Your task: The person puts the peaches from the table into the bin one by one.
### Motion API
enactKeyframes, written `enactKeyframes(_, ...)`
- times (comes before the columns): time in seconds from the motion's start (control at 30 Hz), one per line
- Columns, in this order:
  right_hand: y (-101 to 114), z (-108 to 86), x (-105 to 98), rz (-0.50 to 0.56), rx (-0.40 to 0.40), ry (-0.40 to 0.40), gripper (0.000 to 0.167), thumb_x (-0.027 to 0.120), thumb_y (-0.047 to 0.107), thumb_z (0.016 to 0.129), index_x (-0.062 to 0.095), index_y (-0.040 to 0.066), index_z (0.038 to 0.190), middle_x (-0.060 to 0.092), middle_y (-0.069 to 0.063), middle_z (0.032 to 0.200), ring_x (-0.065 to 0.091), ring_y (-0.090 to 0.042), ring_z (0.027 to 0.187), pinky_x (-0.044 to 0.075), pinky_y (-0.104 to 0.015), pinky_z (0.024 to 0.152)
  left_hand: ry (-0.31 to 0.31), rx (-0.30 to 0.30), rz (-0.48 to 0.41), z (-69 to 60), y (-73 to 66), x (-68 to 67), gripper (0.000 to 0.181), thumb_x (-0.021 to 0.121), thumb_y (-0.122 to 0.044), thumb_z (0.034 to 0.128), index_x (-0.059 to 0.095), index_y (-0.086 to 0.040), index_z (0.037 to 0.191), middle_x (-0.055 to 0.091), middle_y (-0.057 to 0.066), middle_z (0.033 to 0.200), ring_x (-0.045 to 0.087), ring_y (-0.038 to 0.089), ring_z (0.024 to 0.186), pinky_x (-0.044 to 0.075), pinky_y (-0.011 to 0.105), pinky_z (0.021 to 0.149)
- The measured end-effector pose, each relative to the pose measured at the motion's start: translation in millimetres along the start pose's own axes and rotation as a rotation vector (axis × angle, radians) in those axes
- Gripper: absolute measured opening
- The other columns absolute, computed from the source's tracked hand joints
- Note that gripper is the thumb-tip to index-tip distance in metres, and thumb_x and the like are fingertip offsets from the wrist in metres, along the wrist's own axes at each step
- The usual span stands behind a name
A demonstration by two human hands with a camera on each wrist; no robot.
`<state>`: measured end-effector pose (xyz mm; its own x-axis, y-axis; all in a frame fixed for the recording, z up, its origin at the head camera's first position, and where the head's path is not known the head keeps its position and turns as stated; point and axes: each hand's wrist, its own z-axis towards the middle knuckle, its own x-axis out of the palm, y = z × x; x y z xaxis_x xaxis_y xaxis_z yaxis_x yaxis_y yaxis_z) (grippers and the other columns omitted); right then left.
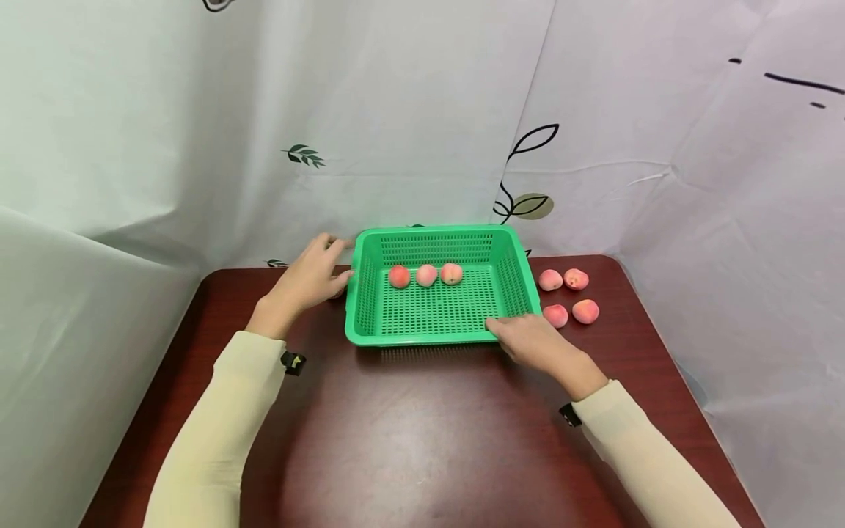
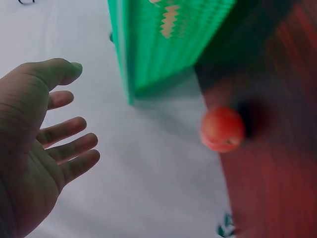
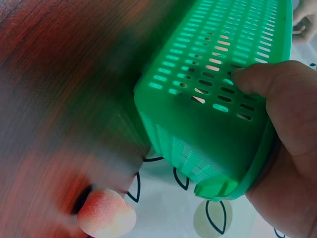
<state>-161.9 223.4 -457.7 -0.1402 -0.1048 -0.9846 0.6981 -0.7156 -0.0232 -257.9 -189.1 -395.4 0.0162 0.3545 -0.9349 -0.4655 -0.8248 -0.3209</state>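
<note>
A green plastic basket with slotted walls stands at the back of the table, holding a row of three peaches, the middle one paler than the left. My right hand grips its rim at the near right corner; in the right wrist view the thumb lies against the slotted outer wall. Beside the left wall is my left hand, fingers spread and slightly bent, holding nothing. The left wrist view shows a gap between it and the basket. A single peach lies near that hand, mostly hidden in the head view.
Several more peaches lie right of the basket, one of them nearest the table's right edge. The dark red wooden table extends toward me. White sheeting with leaf prints hangs behind and along both sides.
</note>
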Motion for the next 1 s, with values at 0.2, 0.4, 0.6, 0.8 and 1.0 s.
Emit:
enactKeyframes(0.2, 0.9, -1.0, 0.0, 0.002, -0.017, -0.04, 0.028, 0.065, -0.003, 0.085, 0.042, 0.013, 0.081, 0.041, 0.003, 0.062, 0.043, -0.016, 0.052, 0.038, -0.031, 0.053, 0.013, -0.097, -0.05, -13.7, 25.8, 10.4, 0.053, 0.067, -0.019, 0.0979, 0.049, -0.005, 0.146, 0.046, 0.024, 0.14, 0.048, 0.042, 0.125, 0.045, 0.06, 0.1)
enactKeyframes(0.4, 2.0, -1.1, -0.4, -0.004, -0.004, -0.02, 0.029, 0.065, -0.004, 0.086, 0.042, 0.014, 0.081, 0.045, 0.003, 0.063, 0.049, -0.021, 0.057, 0.043, -0.033, 0.058, -0.002, -0.111, -0.019, -20.7, 42.6, 21.3, 0.06, 0.073, -0.024, 0.0946, 0.049, -0.006, 0.146, 0.044, 0.029, 0.143, 0.046, 0.047, 0.129, 0.043, 0.064, 0.104)
enactKeyframes(0.6, 2.2, -0.4, -0.5, 0.003, 0.01, 0.007, 0.03, 0.065, -0.005, 0.086, 0.042, 0.014, 0.081, 0.045, 0.004, 0.064, 0.051, -0.021, 0.059, 0.045, -0.034, 0.06, 0.007, -0.077, 0.079, -23.3, 54.2, 37.0, 0.069, 0.071, -0.03, 0.0932, 0.044, -0.001, 0.15, 0.036, 0.035, 0.153, 0.034, 0.055, 0.142, 0.034, 0.069, 0.113)
enactKeyframes(0.8, 2.2, -0.4, 0.3, -0.003, 0.004, -0.004, 0.031, 0.065, -0.005, 0.085, 0.042, 0.014, 0.081, 0.045, 0.004, 0.063, 0.049, -0.021, 0.058, 0.044, -0.033, 0.06, 0.099, -0.113, 0.142, -20.1, 62.8, 52.0, 0.085, 0.067, -0.043, 0.0954, 0.028, -0.007, 0.162, 0.016, 0.033, 0.166, 0.01, 0.059, 0.153, 0.014, 0.071, 0.121)
enactKeyframes(1.0, 2.3, 0.0, -0.8, -0.006, 0.021, 0.016, 0.029, 0.066, -0.004, 0.086, 0.044, 0.014, 0.082, 0.048, 0.003, 0.064, 0.052, -0.022, 0.06, 0.045, -0.034, 0.061, 0.188, -0.158, 0.146, -15.0, 66.6, 65.0, 0.09, 0.06, -0.052, 0.0973, 0.017, -0.013, 0.166, 0.004, 0.03, 0.17, -0.003, 0.058, 0.154, 0.009, 0.073, 0.12)
